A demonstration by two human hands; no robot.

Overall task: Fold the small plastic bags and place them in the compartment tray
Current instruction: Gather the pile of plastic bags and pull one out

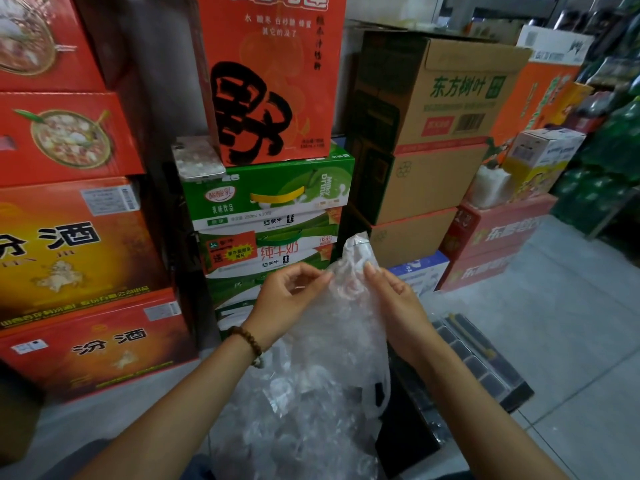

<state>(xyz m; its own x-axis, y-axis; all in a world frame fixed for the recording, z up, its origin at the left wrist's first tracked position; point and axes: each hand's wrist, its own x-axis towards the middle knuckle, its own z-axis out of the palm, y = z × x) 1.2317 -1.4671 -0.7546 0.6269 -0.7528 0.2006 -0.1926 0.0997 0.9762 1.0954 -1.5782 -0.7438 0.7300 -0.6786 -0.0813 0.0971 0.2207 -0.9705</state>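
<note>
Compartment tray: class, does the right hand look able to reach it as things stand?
Probably yes. The tray lies just below and beside the right hand, its compartments uncovered on that side; the hand only has the plastic bag pinched in it.

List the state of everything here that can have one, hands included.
Clear plastic bag: held up, crumpled, unfolded.
Left hand: pinching its edge.
Right hand: gripping it.
Pile of bags: loose, crumpled, unfolded.
Compartment tray: on the floor, no bags seen inside.
Phone: lying flat on the green carton.
</note>
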